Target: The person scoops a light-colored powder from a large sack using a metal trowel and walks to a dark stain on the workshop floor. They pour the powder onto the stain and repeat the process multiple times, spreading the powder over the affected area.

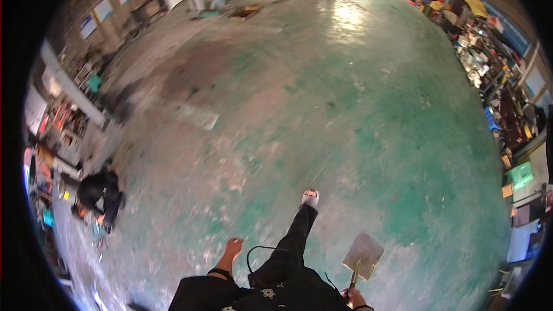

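One flat shovel (360, 259) — blade (365, 249) ahead of the right grip (356, 298), clamped round its handle (354, 277) — left grip (234, 247) curled together.

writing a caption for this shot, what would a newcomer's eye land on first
Probably the worn green floor, which fills the middle, with a bright glare near the top. Next, the square-bladed shovel in the right hand, low and right of centre. Then a dark-clothed person bent low at the far left.
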Motion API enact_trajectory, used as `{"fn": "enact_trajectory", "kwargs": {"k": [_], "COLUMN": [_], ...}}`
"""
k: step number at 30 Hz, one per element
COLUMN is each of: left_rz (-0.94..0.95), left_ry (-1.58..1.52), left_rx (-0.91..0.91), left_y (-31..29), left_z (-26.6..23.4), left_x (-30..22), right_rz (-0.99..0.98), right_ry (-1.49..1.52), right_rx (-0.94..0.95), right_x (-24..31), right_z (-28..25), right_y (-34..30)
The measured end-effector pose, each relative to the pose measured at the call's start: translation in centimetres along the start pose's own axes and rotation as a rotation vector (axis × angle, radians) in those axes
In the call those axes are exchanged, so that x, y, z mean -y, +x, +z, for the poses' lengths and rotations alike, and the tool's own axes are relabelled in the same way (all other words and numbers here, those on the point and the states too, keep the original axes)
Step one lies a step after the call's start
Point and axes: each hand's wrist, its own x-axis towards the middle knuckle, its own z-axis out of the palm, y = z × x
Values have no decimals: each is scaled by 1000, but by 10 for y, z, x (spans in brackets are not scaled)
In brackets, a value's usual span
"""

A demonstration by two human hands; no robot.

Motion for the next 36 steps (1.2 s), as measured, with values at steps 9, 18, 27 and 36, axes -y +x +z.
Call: {"fn": "enact_trajectory", "kwargs": {"k": [9, 18, 27, 36], "left_rz": [-885, 151, -623, -107], "left_ry": [-1430, -1265, -1381, -805], "left_rx": [-73, -259, 221, 162], "left_y": [443, 944, 1171, 1496], "left_z": [-248, -568, -637, -758], "left_x": [-74, -278, -257, -287], "right_rz": [-82, -194, -106, 38], "right_ry": [83, 234, 364, 241], "right_rx": [41, -36, -35, -151], "right_x": [467, 832, 1269, 1717], "right_z": [38, 35, -43, -97], "right_y": [4, 79, 140, 161]}}
